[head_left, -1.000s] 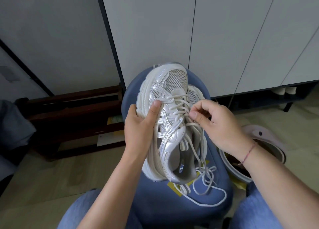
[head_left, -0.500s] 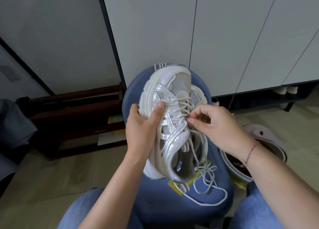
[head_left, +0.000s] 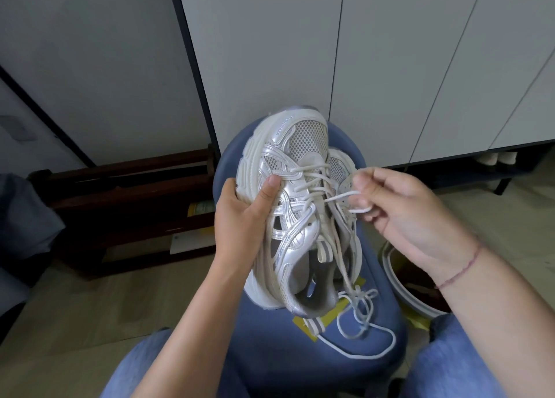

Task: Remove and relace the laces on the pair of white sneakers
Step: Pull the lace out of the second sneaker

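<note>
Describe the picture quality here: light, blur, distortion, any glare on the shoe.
Head view: dim, soft light, no hard shadows; the wooden rack at left sinks into dark. Head view: wide-angle bend tilts the seams of the cabinet doors outward. Head view: the sneaker is sharp, silver panels with mild sheen, no glare; the right hand pinching the lace looks slightly soft.

We identify a blue padded seat (head_left: pixel 270 361) at lower centre, with a yellow label (head_left: pixel 301 323) near its front edge. White cabinet doors (head_left: pixel 270 52) stand behind it. On the floor (head_left: pixel 75 307), a dark wooden rack (head_left: pixel 120 193) stands along the left wall. A round white basin (head_left: pixel 399 289) sits just beside the seat's right edge. Dark blue cloth (head_left: pixel 27 217) lies at the far left.
</note>
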{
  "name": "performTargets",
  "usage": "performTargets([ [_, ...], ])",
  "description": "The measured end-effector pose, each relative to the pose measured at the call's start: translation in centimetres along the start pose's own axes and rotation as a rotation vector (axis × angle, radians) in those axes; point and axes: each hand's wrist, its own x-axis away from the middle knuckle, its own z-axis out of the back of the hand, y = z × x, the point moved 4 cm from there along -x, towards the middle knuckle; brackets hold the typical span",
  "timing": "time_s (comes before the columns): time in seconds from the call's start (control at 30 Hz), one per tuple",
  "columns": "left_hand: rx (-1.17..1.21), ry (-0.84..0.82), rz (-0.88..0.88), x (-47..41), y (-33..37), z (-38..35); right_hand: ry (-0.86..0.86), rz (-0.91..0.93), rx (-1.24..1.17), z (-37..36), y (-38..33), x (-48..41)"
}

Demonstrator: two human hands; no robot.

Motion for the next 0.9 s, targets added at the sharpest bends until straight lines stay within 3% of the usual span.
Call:
performTargets([
  [0.07,0.003,-0.005,0.006,0.0,-0.2,0.0,0.026,-0.123,-0.334,0.4,0.2,-0.3],
  [0.13,0.010,-0.022,0.024,0.1,-0.4,-0.3,0.016,-0.169,-0.418,0.8,0.4,-0.5],
  [0.33,0.104,-0.006,0.125,0.1,-0.9,-0.4,-0.115,-0.075,0.152,0.0,1.5,0.0],
  [0.53,0.150,0.007,0.167,0.0,-0.8,-0.4,-0.274,0.029,0.188,0.2,1.1,-0.2],
  [0.7,0.133,-0.028,0.144,0.1,-1.0,-0.4,-0.087,0.078,0.196,0.2,1.2,-0.4],
  [0.8,0.126,-0.045,0.129,0.2,-0.9,-0.5,-0.014,-0.026,0.077,0.3,1.8,-0.6],
  [0.9,0.123,-0.042,0.124,0.1,-0.9,-0.5,-0.058,-0.214,-0.287,0.4,2.0,-0.7],
])
